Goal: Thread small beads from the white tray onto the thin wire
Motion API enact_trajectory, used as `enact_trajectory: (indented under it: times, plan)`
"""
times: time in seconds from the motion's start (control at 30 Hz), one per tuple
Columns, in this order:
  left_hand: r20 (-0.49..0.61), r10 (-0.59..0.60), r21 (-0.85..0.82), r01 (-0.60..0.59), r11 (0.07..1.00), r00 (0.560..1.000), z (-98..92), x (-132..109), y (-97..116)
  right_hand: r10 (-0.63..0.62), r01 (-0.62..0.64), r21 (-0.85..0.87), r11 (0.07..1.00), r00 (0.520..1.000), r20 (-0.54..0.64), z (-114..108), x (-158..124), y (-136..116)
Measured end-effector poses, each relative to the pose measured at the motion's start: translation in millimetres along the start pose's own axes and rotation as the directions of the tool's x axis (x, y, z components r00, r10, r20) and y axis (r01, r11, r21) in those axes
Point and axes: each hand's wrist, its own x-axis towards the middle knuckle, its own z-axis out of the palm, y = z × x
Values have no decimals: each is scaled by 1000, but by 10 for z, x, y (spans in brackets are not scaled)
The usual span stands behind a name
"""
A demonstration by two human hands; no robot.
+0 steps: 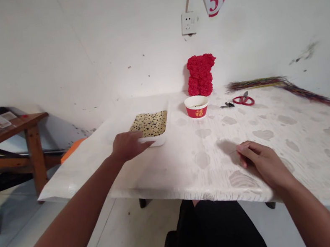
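Observation:
My left hand [128,145] grips the near left corner of a white plastic tray [159,140], with the thumb along its front rim and the other fingers partly hidden. Inside the tray lies a layer of small pale-yellow and black bits [150,124], perhaps grains or beads. Over the table's front part, my right hand [259,160] is closed in a pinch on a thin needle-like wire [233,152]. Between and beyond both hands stands a red and white paper bowl [197,107] with some dark bits in it.
A red rose bear [201,75] stands against the wall. Red-handled scissors [244,100] and a small dark tool [228,105] lie right of the bowl. Bundles of thin coloured wires [303,92] line the back right. A wooden bench [36,159] is at left.

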Motion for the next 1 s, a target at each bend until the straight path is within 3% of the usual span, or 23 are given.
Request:
enact_trajectory:
  times: [0.13, 0.4, 0.67, 0.8, 0.93, 1.0]
  plan:
    - [-11, -8, 6, 8, 1000, 1000, 18, 83, 48, 3, -3, -14, 1000, 1000, 4, -4, 0, -8]
    - [-13, 30, -5, -30, 1000, 999, 6, -253, -89, 16, -16, 30, 999, 1000, 2, -7, 17, 12]
    - [1, 19, -33, -19, 999, 1000, 27, 37, -39, 21, -21, 54, 998, 1000, -4, 7, 14, -9]
    - [38, 53, -48, -51, 998, 998, -23, 74, -65, 55, -55, 43, 998, 998, -7, 7, 0, -33]
    - [183, 161, -219, -120, 968, 970, -153, 74, -172, 56, -56, 18, 998, 998, 5, 8, -5, -41]
    - [195, 199, -332, -126, 935, 960, -222, 113, -233, 56, -56, 0, 998, 998, 8, 10, -6, -45]
